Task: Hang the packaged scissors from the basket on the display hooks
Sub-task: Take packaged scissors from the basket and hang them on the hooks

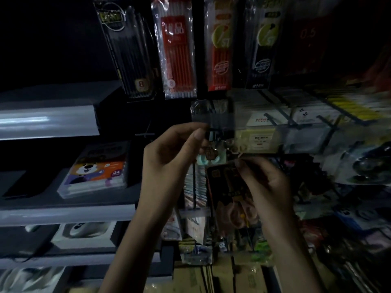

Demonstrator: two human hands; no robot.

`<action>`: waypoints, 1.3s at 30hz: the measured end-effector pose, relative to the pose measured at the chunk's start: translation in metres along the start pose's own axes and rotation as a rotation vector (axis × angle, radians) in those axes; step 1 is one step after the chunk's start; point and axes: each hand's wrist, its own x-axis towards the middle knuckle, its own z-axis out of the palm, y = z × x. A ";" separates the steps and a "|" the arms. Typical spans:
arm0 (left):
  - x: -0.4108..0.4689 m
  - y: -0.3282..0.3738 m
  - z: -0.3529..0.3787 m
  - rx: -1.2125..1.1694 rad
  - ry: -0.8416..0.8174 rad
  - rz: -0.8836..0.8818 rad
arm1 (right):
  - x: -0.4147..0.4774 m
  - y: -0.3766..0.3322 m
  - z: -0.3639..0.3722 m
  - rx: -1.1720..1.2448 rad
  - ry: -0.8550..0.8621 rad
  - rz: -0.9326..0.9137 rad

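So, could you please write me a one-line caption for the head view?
Right hand holds the packaged scissors while left hand pinches a blurred dark piece above it, beneath hanging pen packs.

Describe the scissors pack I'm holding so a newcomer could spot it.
Look below the row of tall hanging packs, at mid-display. The right hand pinches the scissors pack there by its top. Unlike its paler neighbours, its card is black, with pink handles low down.
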 end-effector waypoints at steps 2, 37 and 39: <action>0.002 0.003 -0.003 0.050 -0.014 0.021 | 0.001 0.000 0.004 0.012 0.002 0.004; 0.003 -0.008 -0.017 0.221 -0.119 0.081 | 0.026 0.009 0.044 -0.011 0.119 -0.188; 0.004 -0.009 -0.017 0.218 -0.120 0.085 | 0.026 0.009 0.044 0.001 0.134 -0.198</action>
